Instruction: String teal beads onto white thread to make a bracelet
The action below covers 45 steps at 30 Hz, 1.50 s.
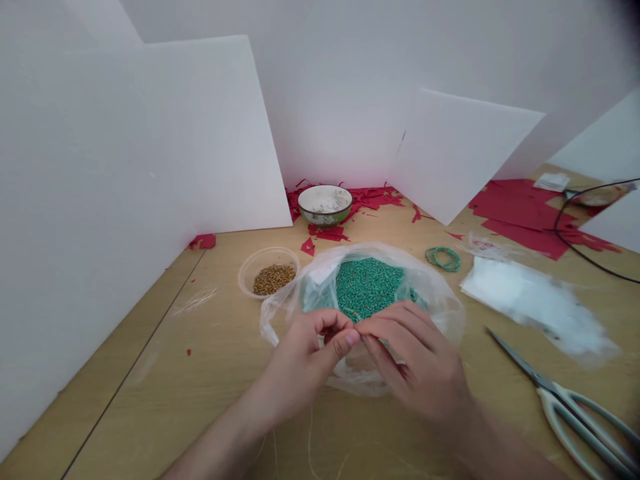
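Above the front of a clear plastic bag (445, 313) full of small green beads (370, 283), my two hands meet at the fingertips. My left hand (315, 353) is closed in a pinch, and a thin pale thread (311, 433) hangs down from beneath it. Thumb and fingers of my right hand (420, 353) pinch together against the left fingertips; whatever lies between them is too small to make out. Just left of the bag stands a clear round tub (243, 275) with gold-brown beads (274, 279) in it.
Scissors (550, 387) lie at the right, beside clear plastic sleeves (535, 300). Green bead loops (443, 259) rest behind the bag. A patterned bowl (325, 207) stands among red paper scraps (373, 198). White boards (220, 133) rise at the back. Loose threads (196, 301) lie left.
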Tool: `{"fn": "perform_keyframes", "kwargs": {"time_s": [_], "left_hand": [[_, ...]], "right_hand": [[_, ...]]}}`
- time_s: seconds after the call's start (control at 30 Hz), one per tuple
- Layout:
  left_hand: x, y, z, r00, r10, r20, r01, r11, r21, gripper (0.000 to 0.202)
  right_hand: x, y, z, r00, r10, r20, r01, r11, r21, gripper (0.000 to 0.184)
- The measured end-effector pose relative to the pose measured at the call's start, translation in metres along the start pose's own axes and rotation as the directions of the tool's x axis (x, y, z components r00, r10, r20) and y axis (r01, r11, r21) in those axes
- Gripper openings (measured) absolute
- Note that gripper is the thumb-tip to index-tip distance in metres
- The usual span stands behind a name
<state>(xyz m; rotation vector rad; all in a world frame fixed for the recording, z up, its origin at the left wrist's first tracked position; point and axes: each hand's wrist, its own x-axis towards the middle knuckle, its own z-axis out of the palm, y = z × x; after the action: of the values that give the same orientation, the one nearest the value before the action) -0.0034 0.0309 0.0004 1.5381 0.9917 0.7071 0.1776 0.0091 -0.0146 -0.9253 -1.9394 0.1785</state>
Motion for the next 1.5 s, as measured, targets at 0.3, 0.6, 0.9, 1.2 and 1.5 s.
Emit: {"fn": "perform_keyframes", "kwargs": {"time_s": [0.3,0.6,0.9,1.2,1.5], "left_hand": [[0.001,-0.017,0.006,0.665,0.747,0.023,-0.440,0.367,0.819,0.009],[0.004,-0.011,0.024,0.963,0.218,-0.158,-0.221,0.975,-0.001,0.021],[0.005,-0.011,0.019,0.981,-0.144,0.130,0.193,0.645,-0.740,0.023],[0.001,-0.012,0.016,0.966,-0.180,0.186,0.257,0.586,-0.769,0.016],[0.002,-0.007,0.019,0.966,-0.202,0.163,0.252,0.578,-0.776,0.027]], "right_hand": [[0.006,0.010,-0.004,0.803,0.475,0.360,-0.585,0.745,0.321,0.011],[0.007,0.030,-0.015,0.663,0.442,0.603,-0.737,0.528,0.423,0.016],[0.004,0.012,-0.010,0.840,0.401,0.364,-0.520,0.787,0.333,0.009],[0.000,0.015,-0.004,0.989,0.063,0.131,-0.095,0.963,0.253,0.033],[-0.003,0.015,-0.006,1.000,-0.015,0.027,0.008,0.969,0.246,0.035]]}}
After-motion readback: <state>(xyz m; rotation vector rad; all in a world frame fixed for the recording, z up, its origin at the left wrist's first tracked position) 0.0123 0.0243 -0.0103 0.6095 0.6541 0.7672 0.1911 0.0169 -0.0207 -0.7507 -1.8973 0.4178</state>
